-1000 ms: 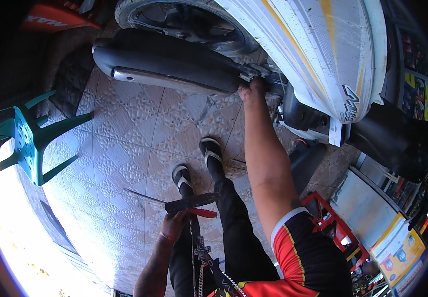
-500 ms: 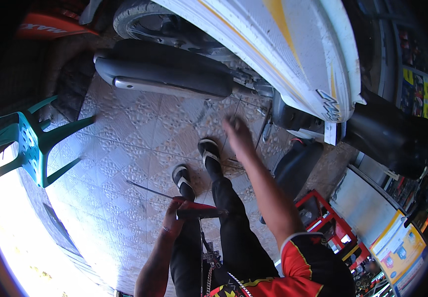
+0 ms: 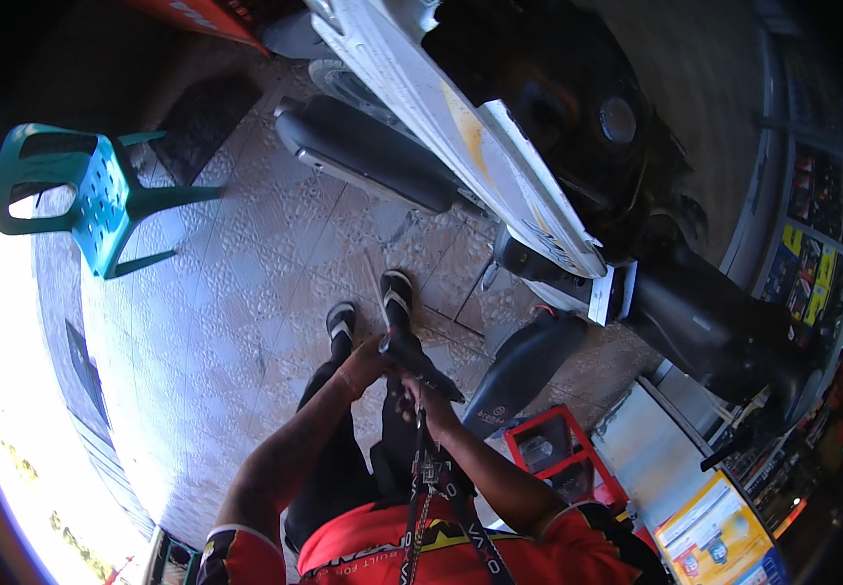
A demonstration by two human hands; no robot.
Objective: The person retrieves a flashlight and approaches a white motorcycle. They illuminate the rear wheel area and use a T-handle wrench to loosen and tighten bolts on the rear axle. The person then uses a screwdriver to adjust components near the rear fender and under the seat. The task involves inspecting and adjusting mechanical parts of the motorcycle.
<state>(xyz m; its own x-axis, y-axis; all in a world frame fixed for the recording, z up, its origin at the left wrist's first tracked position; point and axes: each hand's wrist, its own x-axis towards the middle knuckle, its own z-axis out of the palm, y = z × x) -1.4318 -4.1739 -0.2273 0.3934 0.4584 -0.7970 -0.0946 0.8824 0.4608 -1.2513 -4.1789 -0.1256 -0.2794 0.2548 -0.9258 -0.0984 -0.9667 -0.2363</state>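
Note:
In front of my thighs, my left hand is closed around a dark elongated part, which slants down to the right. A thin rod rises from the same hand toward my feet; its other end is hidden. Just below the part, my right hand has its fingers curled close against it. What those fingers grip is hidden. Beyond my feet stands a motorcycle with a white and yellow side panel, its seat off and the dark frame area exposed.
A black exhaust muffler juts out ahead. On the tiled floor to my right lies a black motorcycle seat, near a red open-framed crate. A green plastic chair stands at left. Shelves of packaged goods line the far right.
My right hand has come back from over the floor near the motorcycle to the dark part by my left hand. The part has turned to slant downward. The view has shifted.

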